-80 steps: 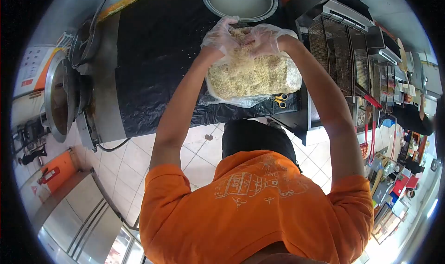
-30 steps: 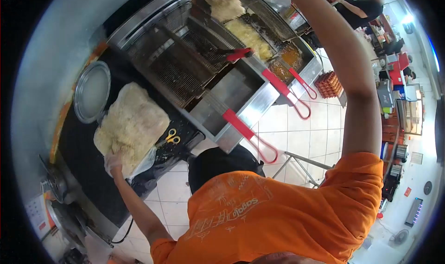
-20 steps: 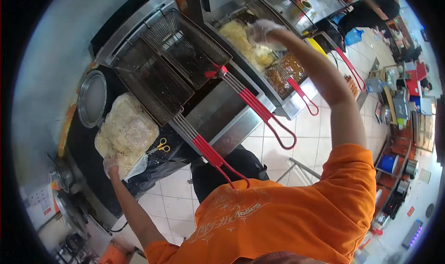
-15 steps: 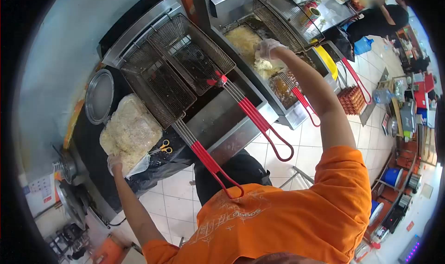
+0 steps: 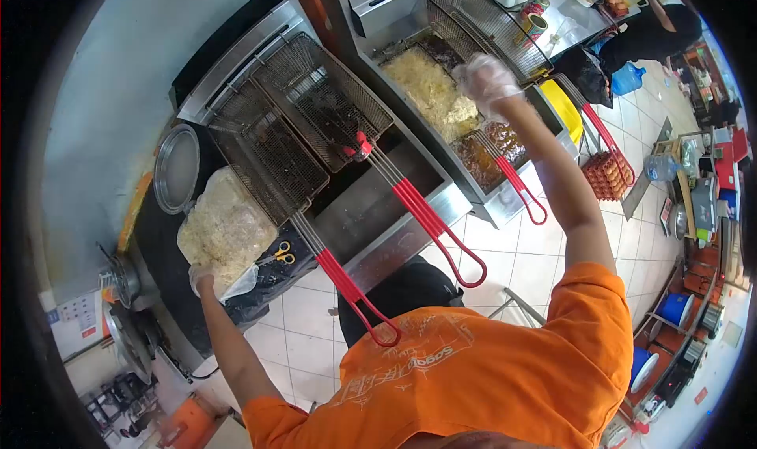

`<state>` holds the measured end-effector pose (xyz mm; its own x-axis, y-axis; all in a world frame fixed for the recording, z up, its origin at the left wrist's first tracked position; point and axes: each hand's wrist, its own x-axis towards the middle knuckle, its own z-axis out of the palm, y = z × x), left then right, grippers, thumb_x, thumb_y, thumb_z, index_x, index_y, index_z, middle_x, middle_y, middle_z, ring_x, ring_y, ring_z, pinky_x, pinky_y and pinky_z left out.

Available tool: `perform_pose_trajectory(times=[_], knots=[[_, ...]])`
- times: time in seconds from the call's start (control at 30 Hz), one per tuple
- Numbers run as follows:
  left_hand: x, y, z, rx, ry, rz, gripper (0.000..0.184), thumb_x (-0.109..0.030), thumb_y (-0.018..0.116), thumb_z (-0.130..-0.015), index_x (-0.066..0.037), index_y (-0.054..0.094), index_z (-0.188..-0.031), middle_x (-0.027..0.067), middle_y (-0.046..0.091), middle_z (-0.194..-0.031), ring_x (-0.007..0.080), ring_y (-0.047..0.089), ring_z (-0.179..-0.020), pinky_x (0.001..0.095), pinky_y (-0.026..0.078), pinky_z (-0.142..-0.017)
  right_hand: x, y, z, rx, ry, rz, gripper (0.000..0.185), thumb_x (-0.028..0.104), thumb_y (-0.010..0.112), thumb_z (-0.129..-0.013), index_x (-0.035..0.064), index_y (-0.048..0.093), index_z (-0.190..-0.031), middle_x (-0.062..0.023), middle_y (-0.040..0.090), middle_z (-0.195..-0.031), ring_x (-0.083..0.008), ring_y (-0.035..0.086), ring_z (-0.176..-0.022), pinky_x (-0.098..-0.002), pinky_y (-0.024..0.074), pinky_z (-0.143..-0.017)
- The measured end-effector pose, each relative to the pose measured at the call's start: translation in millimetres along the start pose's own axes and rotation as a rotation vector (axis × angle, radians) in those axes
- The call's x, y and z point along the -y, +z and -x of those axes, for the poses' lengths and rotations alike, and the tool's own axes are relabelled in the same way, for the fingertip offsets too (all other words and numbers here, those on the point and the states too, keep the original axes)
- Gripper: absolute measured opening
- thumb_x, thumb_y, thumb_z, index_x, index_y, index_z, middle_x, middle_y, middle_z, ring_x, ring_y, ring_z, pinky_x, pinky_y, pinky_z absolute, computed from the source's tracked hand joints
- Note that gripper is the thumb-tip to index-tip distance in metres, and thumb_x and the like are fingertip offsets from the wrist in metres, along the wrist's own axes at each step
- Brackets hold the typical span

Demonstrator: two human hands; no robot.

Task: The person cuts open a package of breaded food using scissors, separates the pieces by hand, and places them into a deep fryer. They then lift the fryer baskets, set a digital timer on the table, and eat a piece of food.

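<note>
My right hand (image 5: 489,85), in a clear plastic glove, hovers over the fryer with its fingers apart and nothing seen in them. Below and beside it, a pale, shredded-looking food (image 5: 430,94) foams in the oil inside a fry basket with a red handle (image 5: 516,179). My left hand (image 5: 203,279), also gloved, grips the near corner of a clear plastic bag (image 5: 225,220) full of pale, crumbly pieces. That bag lies on the black-covered counter. Yellow-handled scissors (image 5: 282,253) lie beside it.
Two wire fry baskets (image 5: 276,153) with red handles (image 5: 430,220) rest on the left fryer. Another basket (image 5: 489,31) sits behind the right fryer's oil. A round metal lid (image 5: 177,169) lies left. Egg trays (image 5: 605,177) stand on the floor. Another person (image 5: 654,39) is at upper right.
My right hand has lifted away from the food in the oil and moved slightly right, its fingers loosening. My left hand stays at the bag's corner.
</note>
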<state>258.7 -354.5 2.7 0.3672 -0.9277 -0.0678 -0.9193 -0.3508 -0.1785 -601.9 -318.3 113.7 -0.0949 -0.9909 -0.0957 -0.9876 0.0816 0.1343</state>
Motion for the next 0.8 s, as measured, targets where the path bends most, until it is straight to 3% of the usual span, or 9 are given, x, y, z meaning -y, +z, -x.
perform_pose_trajectory(times=[0.07, 0.13, 0.27, 0.33, 0.43, 0.5, 0.6, 0.7, 0.8], knots=[[3.8, 1.2, -2.9, 0.025, -0.005, 0.034, 0.037, -0.040, 0.067, -0.082, -0.010, 0.070, -0.104, 0.0180, 0.067, -0.108, 0.0366, 0.064, -0.102, 0.0458, 0.051, -0.085, -16.1, -52.7, 36.0, -0.301, 0.085, -0.158, 0.040, 0.033, 0.064, -0.089, 0.0211, 0.062, -0.127, -0.0174, 0.065, -0.113, -0.0334, 0.060, -0.110, -0.0413, 0.0491, -0.096], [0.5, -2.9, 1.4, 0.048, -0.008, 0.072, 0.038, -0.040, 0.068, -0.081, -0.010, 0.070, -0.104, 0.0183, 0.067, -0.109, 0.0366, 0.064, -0.103, 0.0462, 0.051, -0.085, -47.7, -88.3, 56.1, -0.321, 0.321, -0.067, 0.052, 0.042, 0.067, -0.086, 0.0175, 0.058, -0.131, -0.0177, 0.065, -0.112, -0.0344, 0.061, -0.107, -0.0425, 0.0487, -0.095], [7.4, 8.9, -4.2, 0.017, -0.040, 0.049, 0.041, -0.040, 0.066, -0.082, -0.011, 0.069, -0.111, 0.0168, 0.067, -0.112, 0.0361, 0.064, -0.104, 0.0453, 0.051, -0.086, -127.3, -68.3, 101.8, -0.075, 0.465, 0.025, 0.068, 0.055, 0.070, -0.077, 0.0018, 0.063, -0.119, -0.0214, 0.067, -0.111, -0.0343, 0.064, -0.103, -0.0424, 0.0504, -0.088], [10.8, 16.5, -10.4, -0.014, -0.024, 0.025, 0.042, -0.040, 0.066, -0.083, -0.012, 0.068, -0.114, 0.0162, 0.067, -0.113, 0.0359, 0.064, -0.104, 0.0449, 0.051, -0.087, -140.8, -64.1, 104.3, 0.233, 0.466, -0.087, 0.064, 0.055, 0.070, -0.075, 0.0004, 0.068, -0.108, -0.0222, 0.069, -0.103, -0.0349, 0.066, -0.098, -0.0426, 0.0510, -0.083], [3.9, 7.9, -4.4, 0.047, -0.127, 0.078, 0.042, -0.042, 0.064, -0.084, -0.012, 0.070, -0.113, 0.0160, 0.068, -0.113, 0.0351, 0.064, -0.105, 0.0446, 0.051, -0.088, -159.2, -26.8, 94.7, 0.100, 0.610, -0.241, 0.049, 0.046, 0.068, -0.077, 0.0022, 0.071, -0.099, -0.0226, 0.069, -0.097, -0.0365, 0.068, -0.094, -0.0427, 0.0513, -0.078], [25.3, 36.2, -27.5, 0.114, 0.010, -0.015, 0.039, -0.042, 0.064, -0.085, -0.011, 0.072, -0.108, 0.0162, 0.068, -0.113, 0.0340, 0.064, -0.107, 0.0443, 0.051, -0.089, -167.6, -23.8, 91.2, 0.097, 0.707, -0.317, 0.042, 0.041, 0.065, -0.079, 0.0046, 0.071, -0.100, -0.0211, 0.069, -0.100, -0.0371, 0.068, -0.093, -0.0426, 0.0517, -0.077], [-5.9, -5.6, 0.6, 0.097, -0.085, 0.026, 0.038, -0.040, 0.062, -0.086, -0.008, 0.073, -0.103, 0.0156, 0.069, -0.113, 0.0331, 0.065, -0.106, 0.0443, 0.051, -0.088, -175.4, -32.4, 90.9, 0.099, 0.684, -0.224, 0.042, 0.040, 0.064, -0.079, 0.0044, 0.071, -0.100, -0.0210, 0.070, -0.098, -0.0375, 0.068, -0.092, -0.0413, 0.0522, -0.077], [11.0, 18.4, -17.1, 0.121, -0.208, 0.151, 0.037, -0.039, 0.061, -0.087, -0.007, 0.072, -0.104, 0.0152, 0.069, -0.110, 0.0333, 0.064, -0.105, 0.0432, 0.051, -0.087, -187.5, -13.0, 103.9, 0.032, 0.611, -0.200, 0.040, 0.038, 0.060, -0.081, 0.0031, 0.071, -0.098, -0.0212, 0.069, -0.095, -0.0382, 0.068, -0.091, -0.0421, 0.0523, -0.078], [111.6, 145.6, -78.5, -0.210, 0.284, 0.098, 0.034, -0.034, 0.062, -0.086, -0.007, 0.071, -0.105, 0.0164, 0.069, -0.106, 0.0341, 0.063, -0.103, 0.0422, 0.050, -0.088, -175.8, 8.6, 115.1, -0.025, 0.601, -0.205, 0.041, 0.039, 0.057, -0.082, 0.0030, 0.072, -0.093, -0.0233, 0.069, -0.097, -0.0388, 0.067, -0.095, -0.0435, 0.0531, -0.082]])
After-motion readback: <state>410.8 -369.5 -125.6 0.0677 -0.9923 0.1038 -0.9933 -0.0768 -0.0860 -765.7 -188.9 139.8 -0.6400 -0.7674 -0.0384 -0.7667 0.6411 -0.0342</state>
